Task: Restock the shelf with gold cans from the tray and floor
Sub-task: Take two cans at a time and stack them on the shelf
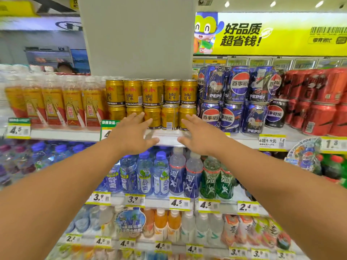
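Gold cans (151, 104) marked "RedBull" with red Chinese characters stand two tiers high on the top shelf (167, 138), five across the front, the upper row resting on the lids of the lower. Both arms reach toward them in the head view. The left hand (131, 133) has its fingers straight and spread, the fingertips at the front of the lower cans, grasping nothing. The right hand (201, 135) is likewise flat and spread, its fingertips against the rightmost lower can, also holding nothing. To the left of the cans are orange-labelled bottles (54, 107) above a price tag (18, 129) reading "4.5". To the right are blue Pepsi cans (238, 99), some printed "PEPSI", then red cans (319, 102). A yellow banner (270, 33) overhead carries large black Chinese writing. Lower shelves hold water and drink bottles (161, 173) with tags "3.9", "4.5" and "2.4".
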### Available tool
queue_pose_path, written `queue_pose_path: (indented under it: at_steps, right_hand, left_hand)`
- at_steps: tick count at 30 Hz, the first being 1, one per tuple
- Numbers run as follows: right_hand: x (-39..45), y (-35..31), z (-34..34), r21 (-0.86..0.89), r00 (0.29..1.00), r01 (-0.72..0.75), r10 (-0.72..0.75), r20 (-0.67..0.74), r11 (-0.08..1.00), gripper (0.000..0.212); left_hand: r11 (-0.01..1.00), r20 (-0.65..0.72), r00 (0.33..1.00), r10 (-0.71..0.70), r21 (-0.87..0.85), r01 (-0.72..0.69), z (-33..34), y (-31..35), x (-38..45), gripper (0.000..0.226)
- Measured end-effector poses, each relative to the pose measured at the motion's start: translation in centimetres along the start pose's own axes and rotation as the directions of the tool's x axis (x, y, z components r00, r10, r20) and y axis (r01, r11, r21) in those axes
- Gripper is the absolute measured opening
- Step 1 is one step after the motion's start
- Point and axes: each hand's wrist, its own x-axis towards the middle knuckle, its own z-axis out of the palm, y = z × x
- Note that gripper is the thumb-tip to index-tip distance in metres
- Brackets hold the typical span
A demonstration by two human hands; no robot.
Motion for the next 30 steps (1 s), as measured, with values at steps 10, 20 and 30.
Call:
queue_pose_path:
  at_steps: [10,20,30]
  right_hand:
    - [-4.1,-3.4,1.6,0.029,0.997,-0.056,0.055,0.045,0.998,0.075]
    - [-11.4,-7.1,8.8,-0.003,0.979,-0.130,0.129,0.160,0.991,0.075]
    - [-17.5,-3.7,17.5,0.055,0.963,-0.149,0.132,0.234,0.987,0.067]
  left_hand:
    - [0.992,0.051,0.997,0.057,-0.118,-0.051,0.9,-0.6,-6.1,0.089]
    - [0.970,0.169,0.974,0.153,-0.214,-0.115,9.2,1.0,-12.2,0.088]
    - [0.970,0.222,0.962,0.158,-0.219,-0.108,19.1,8.0,-15.7,0.087]
